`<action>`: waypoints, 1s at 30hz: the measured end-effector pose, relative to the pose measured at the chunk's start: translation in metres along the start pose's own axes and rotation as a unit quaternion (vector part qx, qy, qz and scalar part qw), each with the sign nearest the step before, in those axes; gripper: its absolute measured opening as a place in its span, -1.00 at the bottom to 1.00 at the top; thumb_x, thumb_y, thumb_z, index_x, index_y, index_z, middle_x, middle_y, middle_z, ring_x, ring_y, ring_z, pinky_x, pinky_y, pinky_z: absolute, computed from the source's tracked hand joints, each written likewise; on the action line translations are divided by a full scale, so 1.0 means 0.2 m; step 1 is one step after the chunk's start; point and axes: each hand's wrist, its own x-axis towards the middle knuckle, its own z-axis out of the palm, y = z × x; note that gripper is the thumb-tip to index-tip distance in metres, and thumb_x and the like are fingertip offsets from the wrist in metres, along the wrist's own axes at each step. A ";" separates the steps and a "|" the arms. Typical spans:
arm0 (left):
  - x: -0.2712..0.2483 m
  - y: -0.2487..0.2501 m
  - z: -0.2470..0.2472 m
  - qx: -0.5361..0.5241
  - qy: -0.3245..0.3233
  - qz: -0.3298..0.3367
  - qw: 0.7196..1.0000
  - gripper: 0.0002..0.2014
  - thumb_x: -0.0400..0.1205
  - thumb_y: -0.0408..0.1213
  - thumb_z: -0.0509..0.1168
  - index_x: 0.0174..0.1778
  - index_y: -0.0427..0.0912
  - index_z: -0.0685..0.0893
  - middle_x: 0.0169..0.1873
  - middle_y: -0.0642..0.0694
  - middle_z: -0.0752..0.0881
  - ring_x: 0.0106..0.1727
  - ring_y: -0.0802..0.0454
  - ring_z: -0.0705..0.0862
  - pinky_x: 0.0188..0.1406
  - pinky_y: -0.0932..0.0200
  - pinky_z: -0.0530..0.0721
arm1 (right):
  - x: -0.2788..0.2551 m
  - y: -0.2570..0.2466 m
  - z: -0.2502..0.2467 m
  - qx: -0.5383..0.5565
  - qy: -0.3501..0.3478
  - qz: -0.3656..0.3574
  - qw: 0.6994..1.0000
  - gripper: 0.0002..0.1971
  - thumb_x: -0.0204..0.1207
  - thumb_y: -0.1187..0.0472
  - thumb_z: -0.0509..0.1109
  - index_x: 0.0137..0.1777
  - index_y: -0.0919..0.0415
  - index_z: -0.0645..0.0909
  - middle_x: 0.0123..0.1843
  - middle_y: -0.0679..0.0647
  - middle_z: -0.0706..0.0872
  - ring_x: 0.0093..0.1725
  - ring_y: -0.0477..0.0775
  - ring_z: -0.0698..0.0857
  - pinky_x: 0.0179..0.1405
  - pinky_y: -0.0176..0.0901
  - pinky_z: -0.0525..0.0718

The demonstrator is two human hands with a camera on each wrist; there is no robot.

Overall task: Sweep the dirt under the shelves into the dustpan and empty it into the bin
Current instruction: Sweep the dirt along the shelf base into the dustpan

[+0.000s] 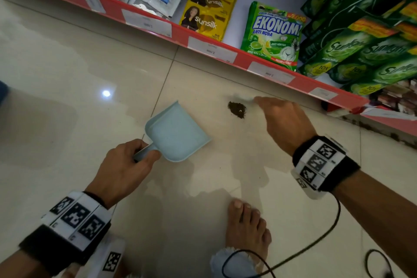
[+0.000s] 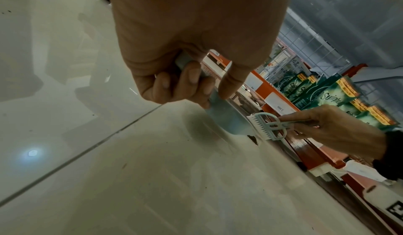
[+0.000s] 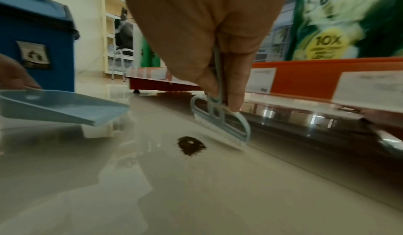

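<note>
A small dark dirt pile (image 1: 237, 109) (image 3: 191, 145) (image 2: 253, 139) lies on the cream tiled floor in front of the red shelf base. My left hand (image 1: 126, 165) (image 2: 185, 80) grips the handle of a pale blue dustpan (image 1: 174, 133) (image 3: 63, 107) (image 2: 226, 118), held tilted just above the floor to the left of the dirt. My right hand (image 1: 284, 122) (image 3: 218, 76) pinches the handle of a small pale blue brush (image 3: 222, 126) (image 2: 267, 125) (image 1: 242, 97). Its white bristles sit just beyond the dirt, toward the shelf.
The red bottom shelf (image 1: 266, 67) holds soap and shampoo sachets and runs across the back. A blue bin (image 3: 37, 37) stands behind the dustpan. My bare foot (image 1: 247, 232) and a black cable (image 1: 316, 244) are on the floor near me.
</note>
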 end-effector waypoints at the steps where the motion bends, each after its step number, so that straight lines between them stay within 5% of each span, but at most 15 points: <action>1: 0.00 0.00 0.00 0.001 -0.001 0.001 1.000 -0.59 0.64 -0.06 0.37 -0.44 -0.17 0.43 -0.58 0.01 0.47 -0.51 0.05 0.42 -0.46 0.17 0.36 | 0.01 0.03 0.00 -0.009 0.011 0.027 1.000 -0.53 0.48 0.60 0.20 0.36 0.30 0.59 0.08 0.32 0.77 -0.14 0.37 0.75 -0.22 0.06 0.68; 6: 0.02 0.02 0.02 0.001 -0.007 0.015 1.000 -0.61 0.63 -0.06 0.37 -0.42 -0.18 0.47 -0.58 0.01 0.48 -0.51 0.06 0.44 -0.46 0.18 0.39 | 0.12 0.08 0.02 -0.045 -0.011 0.100 0.994 -0.55 0.49 0.58 0.18 0.38 0.39 0.52 0.19 0.41 0.71 0.06 0.45 0.72 -0.02 0.16 0.66; 10: 0.02 0.02 0.01 0.001 -0.001 0.016 1.000 -0.62 0.62 -0.07 0.37 -0.44 -0.15 0.46 -0.60 0.05 0.47 -0.53 0.10 0.42 -0.48 0.19 0.38 | 0.06 0.03 0.08 -0.013 -0.051 0.030 0.998 -0.55 0.58 0.53 0.14 0.42 0.26 0.53 0.12 0.31 0.77 -0.07 0.35 0.75 -0.03 0.07 0.69; 13: 0.01 0.01 0.01 -0.006 0.004 0.008 1.000 -0.61 0.62 -0.07 0.37 -0.44 -0.14 0.44 -0.60 0.06 0.46 -0.53 0.10 0.40 -0.48 0.20 0.36 | -0.05 0.01 0.08 0.031 0.014 0.000 0.999 -0.47 0.50 0.57 0.22 0.44 0.21 0.56 0.16 0.25 0.79 -0.18 0.32 0.78 -0.14 0.04 0.73; 17: 0.01 0.00 0.00 -0.006 -0.001 0.005 1.000 -0.60 0.63 -0.06 0.37 -0.44 -0.13 0.43 -0.60 0.05 0.47 -0.53 0.10 0.41 -0.48 0.20 0.36 | -0.04 0.11 0.10 0.019 0.063 0.111 0.992 -0.42 0.40 0.62 0.19 0.43 0.31 0.50 0.07 0.37 0.75 -0.17 0.43 0.75 -0.18 0.15 0.73; 20: 0.01 0.01 0.01 0.000 -0.010 0.012 1.000 -0.61 0.63 -0.04 0.37 -0.43 -0.14 0.47 -0.59 0.04 0.49 -0.52 0.10 0.44 -0.48 0.21 0.36 | 0.06 0.20 0.16 -0.023 0.033 0.194 0.980 -0.41 0.42 0.60 0.21 0.49 0.38 0.43 0.21 0.47 0.65 -0.01 0.55 0.69 -0.07 0.23 0.65; 24: 0.04 0.02 0.01 0.009 -0.019 0.026 0.999 -0.61 0.63 -0.04 0.35 -0.39 -0.22 0.50 -0.56 0.00 0.51 -0.50 0.07 0.45 -0.46 0.19 0.38 | 0.19 0.24 0.24 0.022 0.007 0.264 0.964 -0.66 0.50 0.54 0.22 0.27 0.48 0.56 0.21 0.52 0.65 0.16 0.55 0.65 0.14 0.26 0.62; 26: 0.02 0.03 0.03 -0.002 -0.020 0.044 0.999 -0.60 0.64 -0.04 0.35 -0.37 -0.26 0.50 -0.55 -0.03 0.50 -0.49 0.05 0.45 -0.45 0.18 0.39 | 0.21 0.23 0.24 0.043 0.008 0.220 0.974 -0.65 0.50 0.54 0.20 0.26 0.46 0.58 0.17 0.48 0.68 0.13 0.53 0.67 0.11 0.26 0.66; 30: 0.01 0.05 -0.04 -0.019 -0.015 0.011 1.000 -0.58 0.63 0.00 0.36 -0.37 -0.25 0.52 -0.55 -0.03 0.52 -0.48 0.03 0.47 -0.42 0.14 0.41 | 0.08 0.11 0.19 0.130 0.036 0.002 0.991 -0.61 0.61 0.49 0.22 0.41 0.30 0.59 0.31 0.34 0.71 0.21 0.38 0.71 0.23 0.21 0.70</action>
